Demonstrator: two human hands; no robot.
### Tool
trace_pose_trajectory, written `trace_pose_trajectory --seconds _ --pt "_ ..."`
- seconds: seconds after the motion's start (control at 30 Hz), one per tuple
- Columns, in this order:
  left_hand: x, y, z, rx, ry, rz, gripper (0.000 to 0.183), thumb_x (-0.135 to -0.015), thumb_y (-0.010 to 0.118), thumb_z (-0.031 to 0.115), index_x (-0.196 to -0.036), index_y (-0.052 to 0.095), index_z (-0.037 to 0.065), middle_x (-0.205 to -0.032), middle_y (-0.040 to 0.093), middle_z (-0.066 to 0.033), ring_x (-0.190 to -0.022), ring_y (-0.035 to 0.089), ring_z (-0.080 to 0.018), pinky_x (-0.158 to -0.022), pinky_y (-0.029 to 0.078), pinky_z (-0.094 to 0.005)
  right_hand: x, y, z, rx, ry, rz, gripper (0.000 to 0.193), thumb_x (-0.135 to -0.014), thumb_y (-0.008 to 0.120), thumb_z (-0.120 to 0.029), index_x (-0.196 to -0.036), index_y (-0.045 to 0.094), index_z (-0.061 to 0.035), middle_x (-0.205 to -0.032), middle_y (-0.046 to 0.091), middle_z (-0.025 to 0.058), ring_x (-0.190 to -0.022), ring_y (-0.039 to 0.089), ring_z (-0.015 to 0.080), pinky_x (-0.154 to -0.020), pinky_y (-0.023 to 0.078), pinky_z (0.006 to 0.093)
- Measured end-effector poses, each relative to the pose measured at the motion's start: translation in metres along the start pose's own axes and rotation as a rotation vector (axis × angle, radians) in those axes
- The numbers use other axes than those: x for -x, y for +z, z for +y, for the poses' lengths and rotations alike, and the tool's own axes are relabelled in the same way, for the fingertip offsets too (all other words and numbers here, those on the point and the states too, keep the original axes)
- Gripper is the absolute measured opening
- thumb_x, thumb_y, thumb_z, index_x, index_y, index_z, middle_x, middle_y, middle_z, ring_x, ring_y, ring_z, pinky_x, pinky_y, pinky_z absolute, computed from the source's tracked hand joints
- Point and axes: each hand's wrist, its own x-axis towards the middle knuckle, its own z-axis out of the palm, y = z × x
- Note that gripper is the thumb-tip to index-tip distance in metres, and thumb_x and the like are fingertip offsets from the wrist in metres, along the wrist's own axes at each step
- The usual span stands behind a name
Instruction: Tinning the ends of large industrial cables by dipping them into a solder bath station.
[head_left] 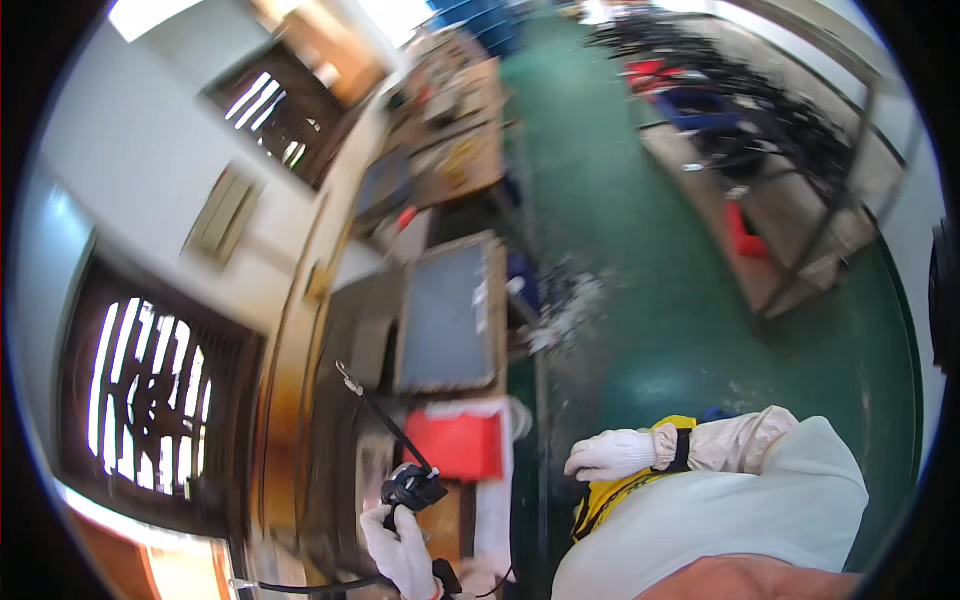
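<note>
Part [413,488] held in the left hand [400,550] over the near desk [440,527].
Black, with a cord [395,428] reaching far and left, it sits just left of the red bin [455,445], the left fingers clamped on it. The right hand [615,456] is near the yellow cloth [597,503]; whether its fingers grip anything, I cannot tell. The step looks like one-handed handling; the next move seems to call for a firm hold and a cord free of snags.
</note>
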Motion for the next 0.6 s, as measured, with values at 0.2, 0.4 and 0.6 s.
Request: trace_pose_trajectory --seconds 0.2,0.4,0.6 --pt "-0.092 0.166 0.105 0.403 0.276 -0.595 0.010 -0.087 0.056 0.009 -0.089 0.050 0.002 -0.061 0.049 -0.0008 -0.048 0.046 -0.0063 -0.043 0.037 -0.0218 0.064 -0.050 0.028 -0.003 0.373 0.456 0.026 -0.089 0.048 -0.027 -0.106 0.059 -0.0108 -0.103 0.058 0.0122 -0.092 0.059 0.0327 -0.079 0.049 0.0401" --pt "-0.092 0.324 0.220 0.617 0.189 -1.283 0.018 -0.090 0.055 0.020 -0.092 0.050 0.003 -0.065 0.049 0.0000 -0.051 0.045 -0.0059 -0.046 0.039 -0.0213 0.131 -0.057 0.037 -0.069 0.707 0.850 0.026 -0.088 0.048 -0.027 -0.105 0.060 -0.0105 -0.099 0.060 0.0142 -0.092 0.059 0.0322 -0.079 0.049 0.0388" --pt "-0.089 0.423 0.361 0.721 0.204 -1.676 0.019 -0.089 0.055 0.019 -0.095 0.047 0.002 -0.074 0.046 -0.0006 -0.054 0.042 -0.0064 -0.047 0.037 -0.0202 0.186 -0.070 0.049 0.059 0.862 1.462 0.017 -0.081 0.057 -0.015 -0.095 0.063 -0.0064 -0.090 0.059 0.0137 -0.085 0.059 0.0300 -0.074 0.049 0.0359"
